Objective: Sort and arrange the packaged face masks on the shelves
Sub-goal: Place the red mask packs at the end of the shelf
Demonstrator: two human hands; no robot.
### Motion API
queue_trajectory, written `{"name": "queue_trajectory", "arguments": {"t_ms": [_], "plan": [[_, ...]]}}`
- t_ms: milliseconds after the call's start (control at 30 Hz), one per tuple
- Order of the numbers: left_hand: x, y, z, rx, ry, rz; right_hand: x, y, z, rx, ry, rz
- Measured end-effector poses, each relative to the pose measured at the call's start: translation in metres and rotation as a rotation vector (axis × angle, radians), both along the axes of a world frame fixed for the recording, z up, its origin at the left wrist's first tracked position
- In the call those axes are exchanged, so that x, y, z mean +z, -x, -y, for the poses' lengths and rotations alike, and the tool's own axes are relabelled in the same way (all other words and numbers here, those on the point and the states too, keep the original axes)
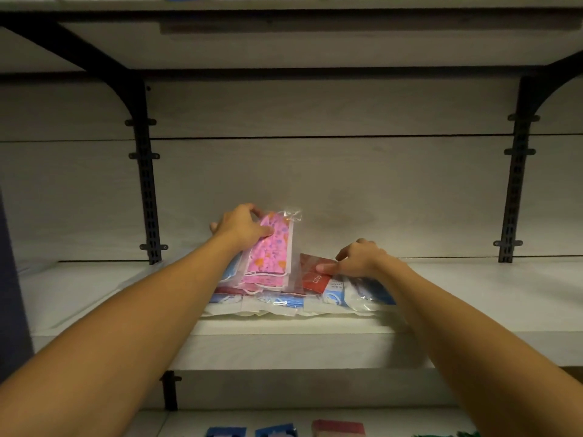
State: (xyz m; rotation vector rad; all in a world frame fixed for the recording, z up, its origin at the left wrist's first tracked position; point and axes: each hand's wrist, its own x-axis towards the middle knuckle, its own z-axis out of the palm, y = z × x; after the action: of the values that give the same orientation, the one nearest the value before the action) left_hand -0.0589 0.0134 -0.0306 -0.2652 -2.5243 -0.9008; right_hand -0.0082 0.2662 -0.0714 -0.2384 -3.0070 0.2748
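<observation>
Two pale wood-grain shelves hang on black slotted brackets; the middle shelf (pixel 94 294) carries a heap of crinkly clear-plastic mask packets (pixel 284 302). Atop that heap, the left hand (pixel 241 227) grips a pink patterned packet (pixel 273 252), long axis tilted upright. Right of it, the right hand (pixel 359 258) pinches a flat red packet (pixel 315 277).

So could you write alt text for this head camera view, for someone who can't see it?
A person's left hand tilts up a pink patterned mask packet on a pale shelf, while the right hand pinches a red packet in the heap alongside.
</observation>
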Motion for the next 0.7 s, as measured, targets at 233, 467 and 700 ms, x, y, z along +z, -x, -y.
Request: {"name": "queue_trajectory", "arguments": {"t_ms": [233,467,700], "plan": [[0.003,-0.005,0.001,0.017,0.009,-0.222,0.001,0.008,0.01,0.03,0.16,-0.042],[0.017,-0.009,0.0,-0.162,-0.219,-0.367,0.012,0.003,0.016,0.039,0.386,-0.384],[0.041,-0.028,-0.002,-0.192,-0.541,-0.302,0.028,0.008,0.017,0.01,0.789,-0.758]]}}
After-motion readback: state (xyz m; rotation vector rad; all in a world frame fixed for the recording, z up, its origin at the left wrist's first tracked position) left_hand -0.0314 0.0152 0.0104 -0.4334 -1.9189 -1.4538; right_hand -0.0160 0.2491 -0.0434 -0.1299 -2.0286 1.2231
